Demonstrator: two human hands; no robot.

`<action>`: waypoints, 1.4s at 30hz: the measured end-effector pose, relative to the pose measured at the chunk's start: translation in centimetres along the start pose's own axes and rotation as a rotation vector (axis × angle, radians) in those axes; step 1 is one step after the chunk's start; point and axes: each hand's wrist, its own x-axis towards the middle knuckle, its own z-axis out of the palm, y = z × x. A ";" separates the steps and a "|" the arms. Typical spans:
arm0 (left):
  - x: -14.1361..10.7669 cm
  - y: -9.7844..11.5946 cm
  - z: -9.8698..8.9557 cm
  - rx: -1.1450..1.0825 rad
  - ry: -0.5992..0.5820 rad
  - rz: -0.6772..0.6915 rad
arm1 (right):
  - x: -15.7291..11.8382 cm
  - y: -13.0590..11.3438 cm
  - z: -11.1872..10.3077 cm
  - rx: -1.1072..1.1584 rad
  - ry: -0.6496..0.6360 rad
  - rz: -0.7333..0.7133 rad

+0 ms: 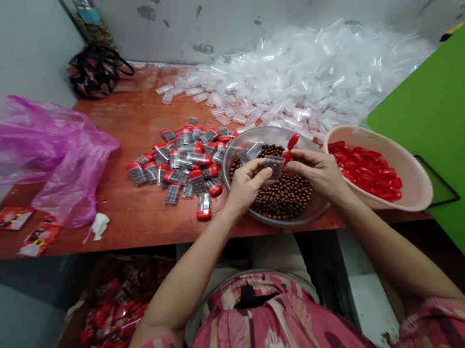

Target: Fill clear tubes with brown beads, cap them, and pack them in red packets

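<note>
Clear Container and Red Cap: Two-Hand Hold Over the Bowl

The left hand is pinched on a clear container. The right hand is pinched on a red cap, its lid raised on the far side. Container and cap meet at the fingertips, above the bowl; whether the cap is seated cannot be told.

Progress, judged from the stock: part done. Left of the grip lies a pile of capped containers, red ends fitted and dark contents showing through the walls. Remaining stock is ample. Beyond the grip, and toward its right, spreads a much larger heap of loose clear containers. Just right of the right hand, a basin holds loose red caps. Directly beneath the grip, the bowl holds brown balls. A few clear pieces lie in it, just beyond the left hand.

Materials and shapes: the containers are thin, flat and boxlike, apparently rigid plastic, with glossy walls. The caps are smooth, opaque and rounded. The balls are small, round and shiny. The bowl is round and grey; the basin is pale pink, with slots near its far rim. The table under both has a worn, reddish-brown surface.
</note>
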 end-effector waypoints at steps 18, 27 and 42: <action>-1.7 -0.1 0.6 0.643 0.048 0.301 | -0.8 -2.2 -1.2 -0.705 -0.234 -0.577; -1.3 -0.1 0.6 0.718 -0.018 0.246 | 0.7 -1.5 -2.4 -0.740 -0.354 -0.625; -0.2 -0.2 -0.1 0.392 0.101 0.118 | -0.1 -0.4 -0.2 -0.891 -0.121 -0.703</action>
